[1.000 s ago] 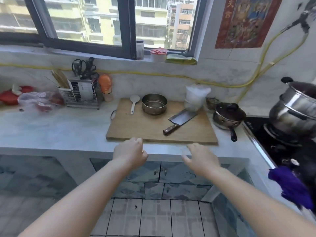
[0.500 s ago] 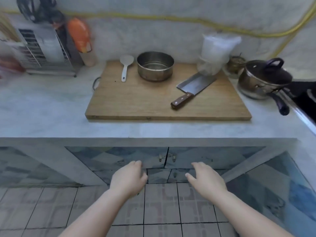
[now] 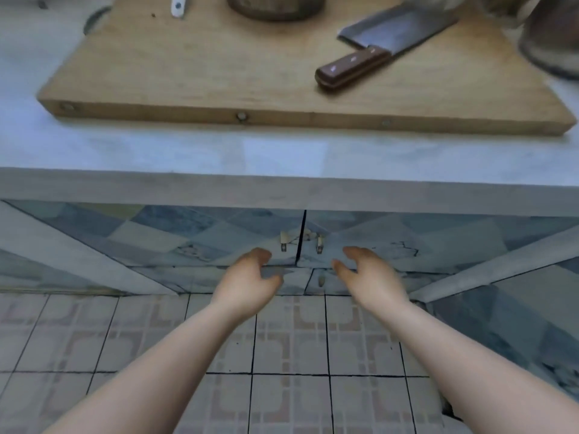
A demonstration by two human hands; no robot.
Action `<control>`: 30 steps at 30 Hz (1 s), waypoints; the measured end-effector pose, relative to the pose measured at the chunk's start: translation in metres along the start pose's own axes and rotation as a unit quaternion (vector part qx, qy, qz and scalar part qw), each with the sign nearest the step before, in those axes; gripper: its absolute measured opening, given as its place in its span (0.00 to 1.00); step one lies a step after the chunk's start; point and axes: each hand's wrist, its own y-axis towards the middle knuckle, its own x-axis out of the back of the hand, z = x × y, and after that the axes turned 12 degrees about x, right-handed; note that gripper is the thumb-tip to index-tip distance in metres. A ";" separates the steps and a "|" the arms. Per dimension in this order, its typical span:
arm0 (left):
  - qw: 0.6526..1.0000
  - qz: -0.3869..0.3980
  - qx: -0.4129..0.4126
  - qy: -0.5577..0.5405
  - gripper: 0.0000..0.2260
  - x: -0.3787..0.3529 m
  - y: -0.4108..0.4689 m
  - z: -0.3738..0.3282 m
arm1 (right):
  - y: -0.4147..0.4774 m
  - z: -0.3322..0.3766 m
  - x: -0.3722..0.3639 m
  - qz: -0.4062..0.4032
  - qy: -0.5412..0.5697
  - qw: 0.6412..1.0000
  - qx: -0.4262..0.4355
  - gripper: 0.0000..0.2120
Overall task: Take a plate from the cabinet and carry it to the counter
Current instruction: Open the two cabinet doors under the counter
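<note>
Both the left hand [image 3: 250, 281] and right hand [image 3: 369, 277] hover with loosely curled, empty fingers near the 2 small handles [image 3: 283, 242] of the shut cabinet [image 3: 194, 236], which could slip from hasty fingertips.

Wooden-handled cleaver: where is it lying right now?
In the head view, the wooden-handled steel cleaver lies flat on the right part of the thick wooden cutting board on the pale stone counter, its handle pointing toward the person.
</note>
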 end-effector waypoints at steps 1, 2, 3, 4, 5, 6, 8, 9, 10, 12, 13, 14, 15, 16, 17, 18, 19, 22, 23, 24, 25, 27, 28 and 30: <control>1.000 -0.006 0.003 -0.017 0.24 -0.005 0.006 -0.003 | 0.004 -0.003 -0.005 -0.001 0.007 1.000 0.007 0.25; 1.000 -0.011 0.006 -0.028 0.25 -0.009 0.013 -0.004 | 0.008 -0.006 -0.009 -0.002 0.014 1.000 0.012 0.25; 0.999 -0.019 0.009 -0.033 0.26 -0.012 0.019 -0.006 | 0.011 -0.008 -0.014 -0.002 0.022 1.000 0.017 0.24; 0.999 -0.026 0.009 -0.033 0.26 -0.016 0.024 -0.007 | 0.014 -0.010 -0.018 -0.001 0.033 0.999 0.022 0.24; 0.999 -0.033 0.010 -0.032 0.27 -0.019 0.029 -0.008 | 0.017 -0.010 -0.022 -0.001 0.044 0.999 0.029 0.23; 0.999 -0.035 0.012 -0.035 0.26 -0.022 0.033 -0.009 | 0.019 -0.009 -0.026 -0.005 0.056 0.998 0.040 0.21; 0.998 -0.015 0.018 -0.061 0.23 -0.029 0.040 -0.011 | 0.024 -0.007 -0.032 -0.020 0.064 0.996 0.061 0.15; 0.996 0.005 0.021 -0.082 0.22 -0.031 0.042 -0.012 | 0.027 -0.005 -0.035 -0.027 0.060 0.996 0.066 0.14; 0.994 0.023 0.026 -0.104 0.21 -0.032 0.043 -0.013 | 0.029 -0.003 -0.037 -0.032 0.056 0.996 0.067 0.13; 0.992 0.036 0.030 -0.119 0.19 -0.032 0.044 -0.014 | 0.032 -0.002 -0.039 -0.039 0.053 0.996 0.065 0.12; 0.993 0.032 0.026 -0.106 0.19 -0.032 0.042 -0.014 | 0.032 -0.002 -0.039 -0.038 0.044 0.996 0.067 0.12; 0.996 0.022 0.018 -0.090 0.18 -0.033 0.040 -0.014 | 0.031 -0.003 -0.038 -0.032 0.032 0.997 0.070 0.12; 0.997 0.010 0.009 -0.074 0.18 -0.033 0.037 -0.014 | 0.029 -0.003 -0.037 -0.023 0.022 0.997 0.074 0.13; 0.998 0.000 0.000 -0.062 0.17 -0.035 0.032 -0.013 | 0.026 -0.003 -0.036 -0.012 0.014 0.997 0.076 0.13; 0.999 -0.006 -0.007 -0.054 0.17 -0.036 0.028 -0.012 | 0.023 -0.003 -0.036 -0.001 0.008 0.997 0.079 0.13; 0.999 -0.008 -0.010 -0.049 0.17 -0.037 0.022 -0.010 | 0.019 -0.003 -0.035 0.009 0.003 0.997 0.081 0.13; 0.999 -0.008 -0.011 -0.045 0.17 -0.038 0.016 -0.007 | 0.014 -0.003 -0.034 0.018 -0.002 0.996 0.082 0.13; 0.999 -0.009 -0.013 -0.032 0.19 -0.042 -0.005 0.002 | -0.003 -0.004 -0.033 0.035 -0.017 0.996 0.075 0.13; 0.999 -0.008 -0.015 -0.034 0.18 -0.044 -0.011 0.004 | -0.011 -0.003 -0.033 0.035 -0.021 0.997 0.072 0.13; 0.999 -0.005 -0.014 -0.039 0.18 -0.046 -0.017 0.007 | -0.020 -0.003 -0.035 0.034 -0.024 0.997 0.072 0.13; 0.999 -0.001 -0.012 -0.043 0.18 -0.047 -0.023 0.010 | -0.029 -0.004 -0.037 0.030 -0.024 0.997 0.072 0.13; 0.999 0.008 -0.006 -0.039 0.20 -0.048 -0.033 0.019 | -0.048 -0.007 -0.042 0.020 -0.021 0.997 0.070 0.14; 0.999 0.010 -0.001 -0.032 0.21 -0.049 -0.039 0.024 | -0.057 -0.010 -0.044 0.015 -0.023 0.997 0.068 0.15; 1.000 0.007 0.011 -0.011 0.22 -0.050 -0.051 0.035 | -0.075 -0.015 -0.049 0.002 -0.030 0.997 0.065 0.16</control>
